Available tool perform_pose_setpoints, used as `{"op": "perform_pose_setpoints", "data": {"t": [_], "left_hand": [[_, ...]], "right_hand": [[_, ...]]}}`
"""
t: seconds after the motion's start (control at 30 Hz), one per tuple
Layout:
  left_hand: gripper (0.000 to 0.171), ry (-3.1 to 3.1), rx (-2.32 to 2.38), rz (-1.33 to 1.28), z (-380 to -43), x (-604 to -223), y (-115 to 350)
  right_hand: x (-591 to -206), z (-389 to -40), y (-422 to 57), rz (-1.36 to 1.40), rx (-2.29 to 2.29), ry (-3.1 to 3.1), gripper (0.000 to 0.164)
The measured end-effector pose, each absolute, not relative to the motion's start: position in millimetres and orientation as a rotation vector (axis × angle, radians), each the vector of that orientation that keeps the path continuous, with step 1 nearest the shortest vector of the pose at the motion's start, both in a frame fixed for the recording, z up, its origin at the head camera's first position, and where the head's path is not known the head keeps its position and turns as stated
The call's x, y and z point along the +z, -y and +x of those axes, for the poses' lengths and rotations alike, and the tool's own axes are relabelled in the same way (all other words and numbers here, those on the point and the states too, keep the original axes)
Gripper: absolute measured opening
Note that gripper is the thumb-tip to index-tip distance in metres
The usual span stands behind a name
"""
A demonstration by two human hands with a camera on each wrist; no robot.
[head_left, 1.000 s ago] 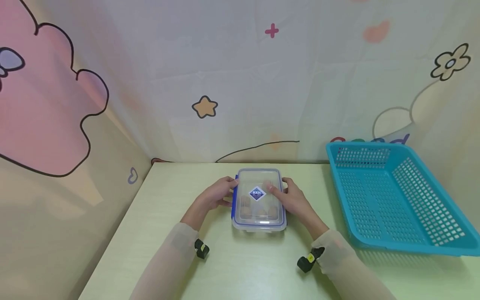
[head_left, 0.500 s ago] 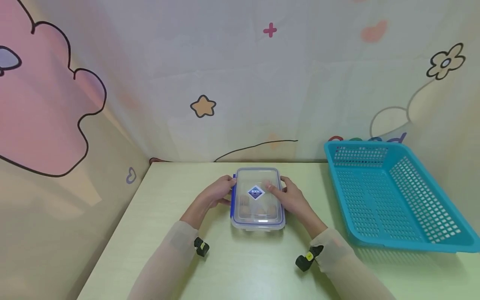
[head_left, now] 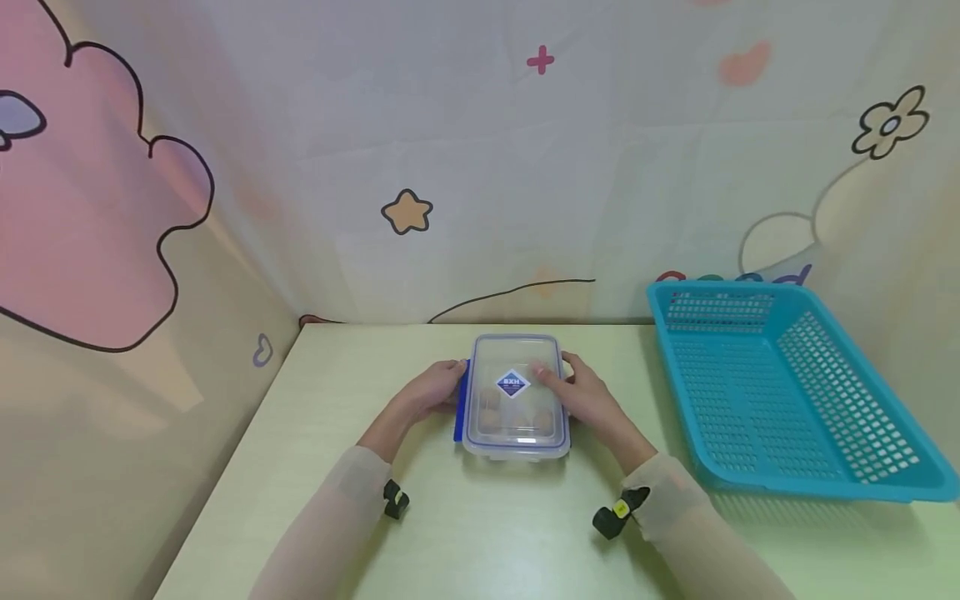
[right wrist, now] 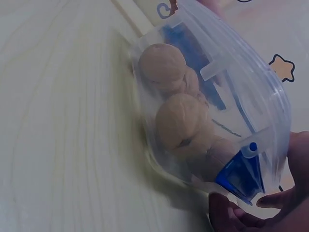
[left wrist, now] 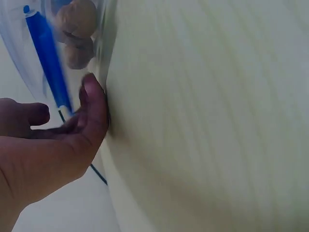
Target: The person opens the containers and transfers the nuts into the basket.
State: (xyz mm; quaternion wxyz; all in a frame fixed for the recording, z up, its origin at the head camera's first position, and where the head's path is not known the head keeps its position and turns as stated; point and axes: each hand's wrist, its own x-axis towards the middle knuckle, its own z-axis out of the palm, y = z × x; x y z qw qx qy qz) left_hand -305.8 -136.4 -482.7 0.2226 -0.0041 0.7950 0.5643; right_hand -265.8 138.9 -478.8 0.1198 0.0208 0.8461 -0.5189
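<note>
A clear plastic food container (head_left: 517,425) with a blue-rimmed lid and a diamond label (head_left: 512,384) sits on the table. Several walnuts (right wrist: 179,121) show through its wall. Along its left side a blue latch (head_left: 461,408) stands swung outward. My left hand (head_left: 429,388) is beside this latch, fingers bent loosely against the container's side; in the left wrist view the thumb is apart from the fingers. My right hand (head_left: 588,398) grips the container's right side, thumb on the lid, fingers partly hidden. Another blue latch (right wrist: 241,174) sticks out near the right fingers.
A large turquoise plastic basket (head_left: 780,487) stands on the right of the pale wooden table (head_left: 480,525). A printed curtain (head_left: 480,142) hangs behind the table and along its left side.
The left latch has swung outward from the container's side. My left hand has moved slightly left and down with it, its thumb leaving the lid's edge. The right hand keeps its grip.
</note>
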Motion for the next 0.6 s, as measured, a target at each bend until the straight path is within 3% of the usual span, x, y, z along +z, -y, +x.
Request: {"op": "perform_pose_setpoints", "data": {"t": [0.23,0.5,0.6], "left_hand": [[0.048,-2.462,1.519,0.036,-293,-465,139],[0.052,-2.517,1.447,0.138,-273,-450,132],[0.053,-2.513,1.402,0.133,-268,-448,129]], "right_hand": [[-469,-264,-145,0.052,-1.383,-2.619,0.091],[-459,-252,-155,0.036,-1.447,-2.754,0.049],[-457,-249,-156,0.011,-1.535,-2.679,0.043]]}}
